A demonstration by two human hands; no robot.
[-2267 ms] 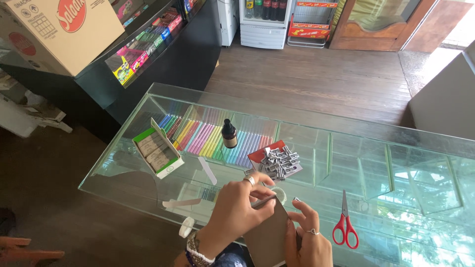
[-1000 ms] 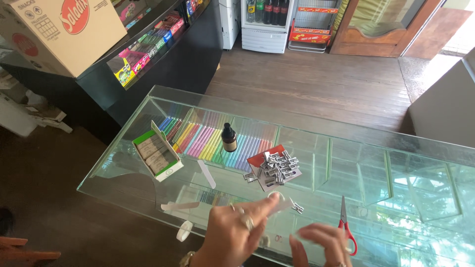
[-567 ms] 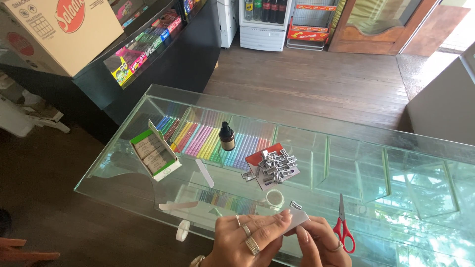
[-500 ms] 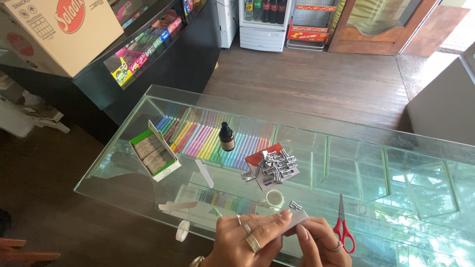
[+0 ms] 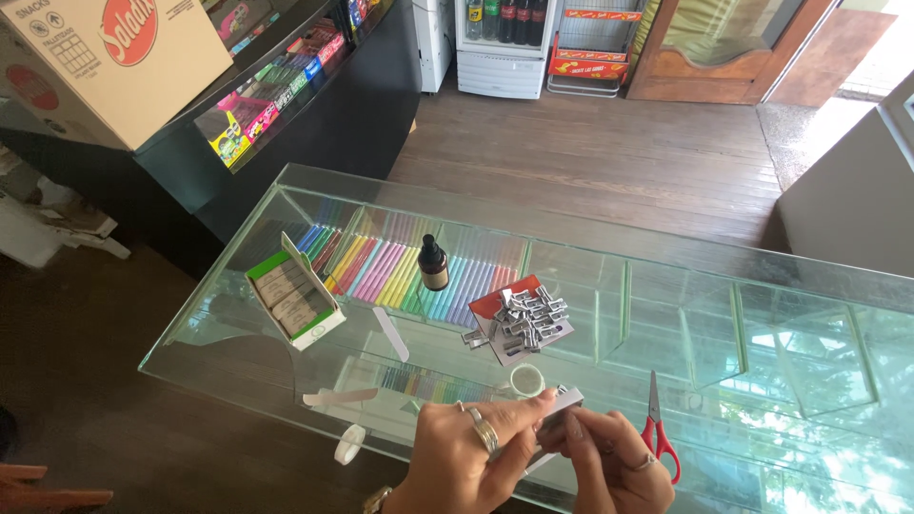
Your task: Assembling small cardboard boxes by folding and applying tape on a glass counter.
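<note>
Both hands meet at the near edge of a glass display counter (image 5: 666,286). My left hand (image 5: 476,452), with rings on two fingers, pinches a small flat grey card-like piece (image 5: 560,411) at its top. My right hand (image 5: 614,462) grips the same piece from the other side, thumb against it. Just beyond the hands lies a small clear round lid or tape roll (image 5: 526,380). Further back, a pile of small metal clips (image 5: 526,317) rests on a red and white card.
Red-handled scissors (image 5: 656,433) lie to the right of my hands. A small dark dropper bottle (image 5: 434,265) stands mid-counter. An open green-edged box (image 5: 290,295), a white strip (image 5: 390,333) and a white roll (image 5: 349,444) sit to the left. Coloured sticks fill the case under the glass.
My hands dropped a brown card, reached toward the clips, then came together at the counter's near edge on the small grey piece. The view has shifted slightly.
</note>
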